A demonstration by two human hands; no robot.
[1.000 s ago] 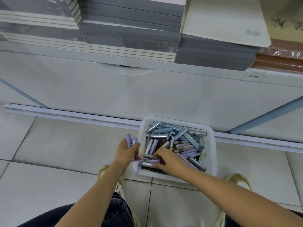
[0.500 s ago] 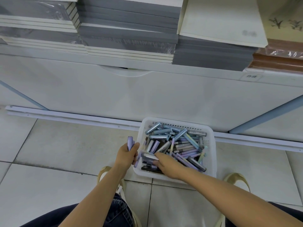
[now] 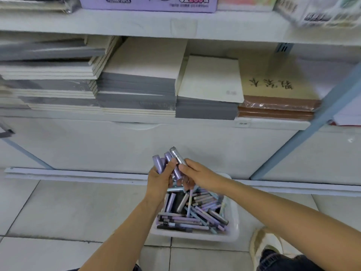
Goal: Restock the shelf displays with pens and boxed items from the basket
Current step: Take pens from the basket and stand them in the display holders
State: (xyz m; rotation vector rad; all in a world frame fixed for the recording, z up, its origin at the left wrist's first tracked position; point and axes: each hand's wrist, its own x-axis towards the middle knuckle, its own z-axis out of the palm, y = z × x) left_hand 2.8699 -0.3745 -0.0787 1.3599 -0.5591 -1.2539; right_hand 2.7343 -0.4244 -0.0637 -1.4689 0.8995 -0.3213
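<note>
Left hand (image 3: 159, 182) grips purple pens (image 3: 157, 165) upright, right hand (image 3: 201, 176) pinches a silver pen (image 3: 177, 157) touching them, long axes tilted up toward the shelf (image 3: 136, 24) ahead; the basket (image 3: 235, 222) of loose pens lies directly below both hands.

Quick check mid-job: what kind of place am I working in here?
Most likely a stationery shop aisle: stacked notebooks on white tiered shelving, a purple box of goods above, and a white basket of pens on the tiled floor.
</note>
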